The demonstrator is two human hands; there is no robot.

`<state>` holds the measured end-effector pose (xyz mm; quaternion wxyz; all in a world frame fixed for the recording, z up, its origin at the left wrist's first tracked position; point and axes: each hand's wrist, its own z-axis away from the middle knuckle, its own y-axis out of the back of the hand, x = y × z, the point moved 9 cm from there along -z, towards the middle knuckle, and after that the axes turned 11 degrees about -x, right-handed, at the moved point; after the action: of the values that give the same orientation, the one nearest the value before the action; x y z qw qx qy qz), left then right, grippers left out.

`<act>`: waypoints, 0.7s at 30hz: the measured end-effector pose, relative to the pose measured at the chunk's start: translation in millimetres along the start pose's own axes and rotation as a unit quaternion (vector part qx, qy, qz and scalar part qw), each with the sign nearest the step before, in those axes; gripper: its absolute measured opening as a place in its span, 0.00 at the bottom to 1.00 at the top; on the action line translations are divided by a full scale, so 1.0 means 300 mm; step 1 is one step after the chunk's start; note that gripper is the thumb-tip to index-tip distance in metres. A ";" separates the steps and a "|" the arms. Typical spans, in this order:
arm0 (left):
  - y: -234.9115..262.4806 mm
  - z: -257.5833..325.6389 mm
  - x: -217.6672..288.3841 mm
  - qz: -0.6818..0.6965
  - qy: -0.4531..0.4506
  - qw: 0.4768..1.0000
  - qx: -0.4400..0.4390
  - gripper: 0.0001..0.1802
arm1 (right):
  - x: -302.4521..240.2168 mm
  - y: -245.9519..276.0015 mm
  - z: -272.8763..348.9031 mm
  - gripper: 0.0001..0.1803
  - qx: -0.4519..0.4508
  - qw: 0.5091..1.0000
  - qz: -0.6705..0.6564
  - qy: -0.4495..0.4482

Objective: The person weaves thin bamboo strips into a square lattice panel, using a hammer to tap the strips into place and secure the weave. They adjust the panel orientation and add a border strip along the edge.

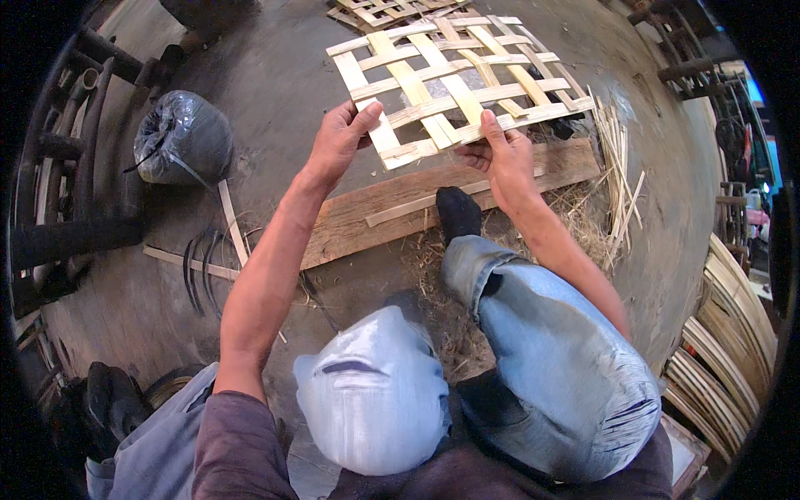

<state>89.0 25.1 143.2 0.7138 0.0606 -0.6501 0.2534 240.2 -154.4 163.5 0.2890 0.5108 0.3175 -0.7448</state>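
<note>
over concrete floor [275,75], both hands' grips [337,137] [504,154] hold bamboo lattice [458,83].

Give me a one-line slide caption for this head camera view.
Seated person's left hand and right hand hold up an open-weave bamboo lattice above a wooden plank.

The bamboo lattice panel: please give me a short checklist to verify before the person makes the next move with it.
1. Left hand grips the woven bamboo panel at its left corner: ok.
2. Right hand pinches the lower edge: ok.
3. Panel lifted above the wooden plank: ok.
4. Strips evenly spaced: not ok, gaps look uneven.
5. Loose bamboo strips lie near the right hand: ok.
6. Ends of strips secured: cannot tell.
</note>
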 end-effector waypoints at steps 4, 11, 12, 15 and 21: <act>-0.008 -0.006 -0.043 0.090 0.066 0.994 0.015 0.22 | -0.063 -0.032 0.032 0.24 -0.005 0.999 0.033 -0.029; -0.020 -0.013 -0.119 0.144 0.109 0.982 0.050 0.17 | -0.037 0.013 -0.011 0.31 -0.104 0.992 0.067 -0.038; -0.004 -0.018 -0.146 0.155 0.103 0.981 0.053 0.17 | -0.016 0.015 -0.027 0.31 -0.180 0.978 0.106 0.011; 0.043 0.016 -0.195 0.053 0.114 0.991 0.050 0.16 | 0.167 0.134 0.008 0.20 -0.199 0.815 0.533 0.108; 0.032 0.086 -0.217 0.033 0.120 0.991 0.040 0.19 | 0.303 0.241 0.064 0.16 -0.161 0.652 0.714 0.198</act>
<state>60.0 4.2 82.4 0.7749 0.0367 -0.5504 0.3086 255.5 -224.4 70.2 0.7394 0.6610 0.0194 -0.1266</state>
